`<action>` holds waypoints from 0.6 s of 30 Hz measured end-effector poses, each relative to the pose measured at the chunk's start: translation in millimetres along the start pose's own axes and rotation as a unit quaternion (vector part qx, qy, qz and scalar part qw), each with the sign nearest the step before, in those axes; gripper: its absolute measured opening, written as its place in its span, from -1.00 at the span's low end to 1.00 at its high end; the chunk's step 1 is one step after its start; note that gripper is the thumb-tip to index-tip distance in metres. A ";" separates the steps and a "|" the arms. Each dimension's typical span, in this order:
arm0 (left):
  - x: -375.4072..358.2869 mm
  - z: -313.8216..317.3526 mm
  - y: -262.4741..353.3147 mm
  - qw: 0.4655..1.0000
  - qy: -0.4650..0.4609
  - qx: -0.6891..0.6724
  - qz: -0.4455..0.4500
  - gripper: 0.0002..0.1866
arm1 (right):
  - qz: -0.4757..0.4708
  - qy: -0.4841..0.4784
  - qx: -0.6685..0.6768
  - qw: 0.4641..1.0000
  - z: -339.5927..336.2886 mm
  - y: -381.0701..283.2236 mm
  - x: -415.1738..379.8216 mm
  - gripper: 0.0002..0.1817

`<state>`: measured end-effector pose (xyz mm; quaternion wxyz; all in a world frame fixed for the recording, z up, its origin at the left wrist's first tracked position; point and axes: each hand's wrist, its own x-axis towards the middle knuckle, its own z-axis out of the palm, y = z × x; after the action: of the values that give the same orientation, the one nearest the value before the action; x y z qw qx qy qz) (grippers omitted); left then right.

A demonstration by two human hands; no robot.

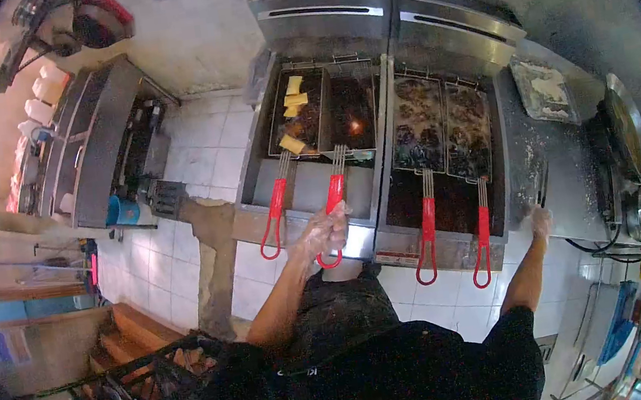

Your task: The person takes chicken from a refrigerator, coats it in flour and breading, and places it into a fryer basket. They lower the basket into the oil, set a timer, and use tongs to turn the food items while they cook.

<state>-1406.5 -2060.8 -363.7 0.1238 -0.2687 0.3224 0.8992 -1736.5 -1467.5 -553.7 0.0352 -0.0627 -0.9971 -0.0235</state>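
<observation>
My left hand (323,234), in a clear glove, is closed round the red handle (335,192) of a fryer basket. That basket (352,115) sits in dark oil, with a bright glint on the surface. Beside it on the left, another basket (310,120) holds several yellow pieces (296,99). My right hand (539,221), also gloved, is at the front of the metal counter right of the fryers. A thin dark utensil lies just above it; whether my fingers grip it is unclear.
Two baskets (417,118) with bubbling oil sit in the right fryer, their red handles (482,242) jutting out front. A tray of white powder (545,91) stands at the counter's back. Large round pans (627,127) are farther right. A metal rack (143,393) is at the lower left.
</observation>
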 end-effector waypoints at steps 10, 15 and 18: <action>26.7 -28.2 -7.3 0.998 -0.044 0.045 0.016 -0.80 | -0.020 0.078 0.302 0.950 -285.1 -201.1 -159.1 -0.49; -10.1 -35.3 9.5 0.885 0.033 0.464 0.004 -0.55 | -0.150 0.064 0.258 0.952 -374.9 -383.2 -244.4 -0.47; -74.5 -54.4 72.3 0.822 -0.110 0.558 0.039 -0.48 | -0.223 0.047 0.227 0.947 -359.4 -475.7 -258.0 -0.53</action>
<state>-1351.6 -2154.7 -319.9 0.2523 -0.0407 0.7631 0.5936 -1517.3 -1989.2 -234.6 0.0894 0.1726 -0.9617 0.1935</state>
